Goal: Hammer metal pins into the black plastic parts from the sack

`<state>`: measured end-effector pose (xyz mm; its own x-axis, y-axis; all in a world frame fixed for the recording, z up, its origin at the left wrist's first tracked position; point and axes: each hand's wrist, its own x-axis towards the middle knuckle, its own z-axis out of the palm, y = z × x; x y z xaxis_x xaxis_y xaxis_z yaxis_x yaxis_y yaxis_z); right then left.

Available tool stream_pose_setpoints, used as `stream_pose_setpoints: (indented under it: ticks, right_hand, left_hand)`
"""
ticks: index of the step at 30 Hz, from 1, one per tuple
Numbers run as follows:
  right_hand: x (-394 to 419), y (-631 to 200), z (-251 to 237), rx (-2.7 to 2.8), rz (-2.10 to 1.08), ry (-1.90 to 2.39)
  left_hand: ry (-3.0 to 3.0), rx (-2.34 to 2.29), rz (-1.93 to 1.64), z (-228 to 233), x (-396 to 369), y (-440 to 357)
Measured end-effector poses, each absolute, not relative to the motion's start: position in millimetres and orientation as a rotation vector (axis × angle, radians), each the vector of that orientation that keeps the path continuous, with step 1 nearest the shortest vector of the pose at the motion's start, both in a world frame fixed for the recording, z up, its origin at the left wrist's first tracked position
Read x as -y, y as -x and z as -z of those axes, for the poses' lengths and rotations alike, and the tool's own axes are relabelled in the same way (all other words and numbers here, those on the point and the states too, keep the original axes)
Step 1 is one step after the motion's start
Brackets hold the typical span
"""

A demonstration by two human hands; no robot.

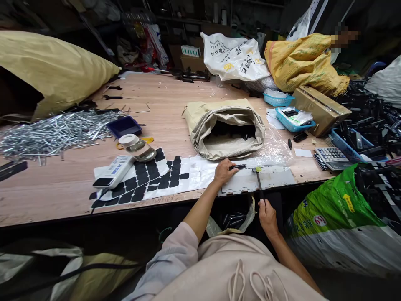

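Note:
My left hand rests on a flat grey plate at the table's front edge and pinches a small black part down on it. My right hand is below the table edge, gripping the black handle of a small hammer. The hammer's head lies on the plate just right of the black part. Behind the plate lies an open beige sack with black parts inside.
A white sheet with black square pads, a white remote-like device and a jar lie left. A pile of metal rods is far left. Blue baskets, a calculator, a green bag right.

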<state>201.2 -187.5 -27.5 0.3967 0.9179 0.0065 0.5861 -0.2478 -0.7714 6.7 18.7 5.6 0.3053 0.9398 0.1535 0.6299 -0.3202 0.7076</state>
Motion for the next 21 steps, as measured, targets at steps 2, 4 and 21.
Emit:
stream_pose_setpoints:
  ticks: [2, 4, 21]
  right_hand:
    - [189.1, -201.6, 24.3, 1.278, -0.621, 1.939]
    - [189.9, -200.1, 18.8, 1.278, -0.626, 1.923]
    - [171.1, -177.0, 0.5, 1.454, -0.605, 1.913]
  left_hand:
    - [-2.056, -1.373, -0.753, -6.6, -20.3, -6.2]
    - [-2.076, -1.360, -0.742, -7.2, -19.8, -5.7]
    - [-2.108, -1.351, -0.722, -9.6, -16.0, -7.1]
